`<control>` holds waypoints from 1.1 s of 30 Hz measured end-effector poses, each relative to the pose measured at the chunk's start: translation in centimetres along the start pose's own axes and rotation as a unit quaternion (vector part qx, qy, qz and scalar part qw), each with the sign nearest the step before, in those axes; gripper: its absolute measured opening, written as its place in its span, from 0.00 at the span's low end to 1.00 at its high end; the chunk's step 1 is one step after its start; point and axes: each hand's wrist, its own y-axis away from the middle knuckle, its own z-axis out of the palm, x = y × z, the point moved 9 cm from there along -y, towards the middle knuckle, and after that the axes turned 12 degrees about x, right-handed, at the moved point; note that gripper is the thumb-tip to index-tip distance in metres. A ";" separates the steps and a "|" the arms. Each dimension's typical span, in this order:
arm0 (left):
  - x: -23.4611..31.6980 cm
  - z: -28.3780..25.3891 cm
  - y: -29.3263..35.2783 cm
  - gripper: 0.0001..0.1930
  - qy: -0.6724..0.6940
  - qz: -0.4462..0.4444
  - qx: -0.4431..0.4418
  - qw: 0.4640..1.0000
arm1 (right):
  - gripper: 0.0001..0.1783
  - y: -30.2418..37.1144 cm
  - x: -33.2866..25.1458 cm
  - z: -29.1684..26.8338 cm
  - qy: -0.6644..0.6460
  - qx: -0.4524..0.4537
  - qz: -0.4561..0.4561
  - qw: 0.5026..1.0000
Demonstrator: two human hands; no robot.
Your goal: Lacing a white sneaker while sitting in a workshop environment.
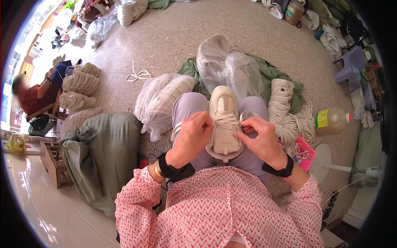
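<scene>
A cream shoe upper (224, 139), apparently without a sole, lies across my lap between my knees, its rounded toe pointing away from me. A pale shoelace (226, 121) runs in rows across its middle. At its left edge, my left hand (192, 131) is closed with fingers pinched on the lace, and a loose length shows beyond the knuckles. My right hand (261, 138) pinches the lace on the right side, where a loop rises above the fingers. That thumb rests against the tongue.
Clear bags (164, 99) of shoe parts lie beyond my knees. Bundled laces (285, 120), a pink basket (306, 153) and a bottle of yellowish liquid (331, 118) are at right. A green sack (111, 149) stands left. Another person (39, 93) sits far left beside stacked uppers (80, 82).
</scene>
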 end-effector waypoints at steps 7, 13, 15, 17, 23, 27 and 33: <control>-1.6 0.1 0.3 0.09 0.049 -0.055 0.021 0.997 | 0.08 -0.1 0.1 0.7 0.015 -0.018 0.000 1.000; -2.6 0.0 0.7 0.12 0.085 -0.119 0.040 0.988 | 0.12 0.2 -0.9 0.9 0.068 -0.026 -0.011 0.997; -1.3 -0.5 0.4 0.12 0.033 -0.068 0.051 0.996 | 0.11 0.7 -1.4 1.2 0.097 -0.033 -0.052 0.993; -1.1 -0.4 0.5 0.12 0.034 -0.056 0.052 0.996 | 0.10 1.0 -2.1 1.6 0.126 -0.041 -0.095 0.987; -0.8 -0.1 0.9 0.08 0.020 -0.009 0.041 0.999 | 0.10 0.6 -2.9 2.8 0.239 -0.113 -0.140 0.954; -0.5 -0.1 1.0 0.06 0.014 0.010 0.034 0.999 | 0.07 0.3 -3.8 2.2 0.202 -0.069 -0.170 0.962; 0.7 -0.4 1.3 0.12 -0.001 -0.014 -0.002 1.000 | 0.04 0.3 -4.2 2.6 -0.047 -0.097 -0.015 0.994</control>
